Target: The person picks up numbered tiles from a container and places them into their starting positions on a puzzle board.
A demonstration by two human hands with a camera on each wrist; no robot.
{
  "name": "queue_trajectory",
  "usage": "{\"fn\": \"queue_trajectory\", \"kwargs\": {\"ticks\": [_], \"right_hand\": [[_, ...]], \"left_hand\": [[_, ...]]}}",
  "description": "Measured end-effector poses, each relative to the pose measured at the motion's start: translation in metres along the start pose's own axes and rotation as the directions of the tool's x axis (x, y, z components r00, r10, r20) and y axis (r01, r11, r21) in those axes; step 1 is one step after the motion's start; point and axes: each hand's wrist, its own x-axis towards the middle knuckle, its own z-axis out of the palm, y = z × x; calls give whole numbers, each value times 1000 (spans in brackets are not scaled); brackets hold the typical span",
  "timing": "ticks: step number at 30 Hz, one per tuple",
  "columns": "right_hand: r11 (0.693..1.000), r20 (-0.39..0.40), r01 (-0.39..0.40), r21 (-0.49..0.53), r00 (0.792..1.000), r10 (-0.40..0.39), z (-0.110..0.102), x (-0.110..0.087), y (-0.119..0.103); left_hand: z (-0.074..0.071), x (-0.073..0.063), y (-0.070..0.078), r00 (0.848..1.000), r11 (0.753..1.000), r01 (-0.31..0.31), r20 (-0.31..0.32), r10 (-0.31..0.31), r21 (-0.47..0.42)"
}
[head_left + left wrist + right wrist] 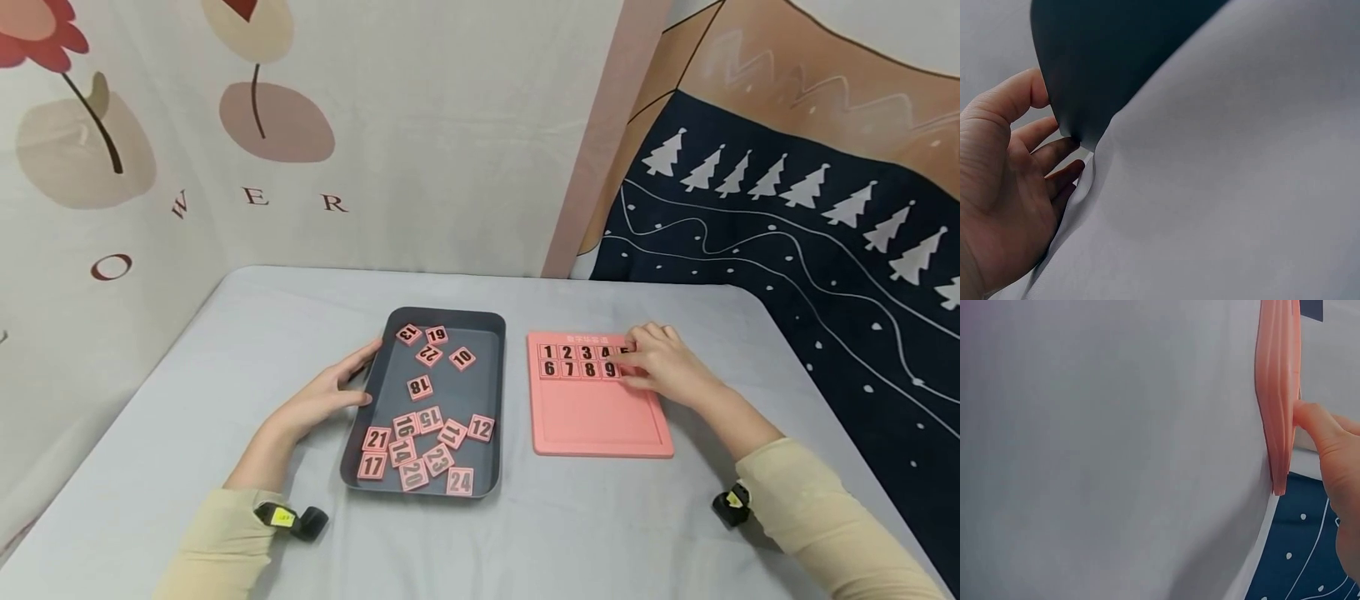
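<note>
My left hand [327,400] rests on the left side of a dark grey tray [457,312], fingers along its outer wall; in the left wrist view the thumb and fingers touch the tray [1104,56]. Numbered pink square tiles lie loose in the tray, among them a 10 tile [462,358] and an 18 tile [420,387]. My right hand [670,367] touches the upper right of a pink number board [592,417], fingertips at the 9 tile [608,369] and partly covering the 5 tile. In the right wrist view the thumb meets the board [1277,381].
Tiles 1 to 9 sit in two rows at the board's top. The tray and board stand side by side on a white-covered table [585,525]. A printed curtain [450,125] hangs behind, with a dark tree-patterned cloth [750,217] at the right.
</note>
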Motion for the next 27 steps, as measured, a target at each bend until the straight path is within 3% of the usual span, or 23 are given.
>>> {"fn": "queue_trajectory", "kwargs": {"ticks": [10, 17, 27], "right_hand": [[999, -18, -18, -50, 1000, 17, -2, 0, -9], [998, -94, -64, 26, 993, 66, -10, 12, -22], [990, -198, -16, 143, 979, 44, -17, 46, -52]], "left_hand": [[0, 1, -1, 1000, 1000, -3, 2, 3, -14], [0, 1, 0, 1000, 1000, -3, 3, 4, -13], [0, 1, -1, 1000, 1000, -2, 1, 2, -7]]}}
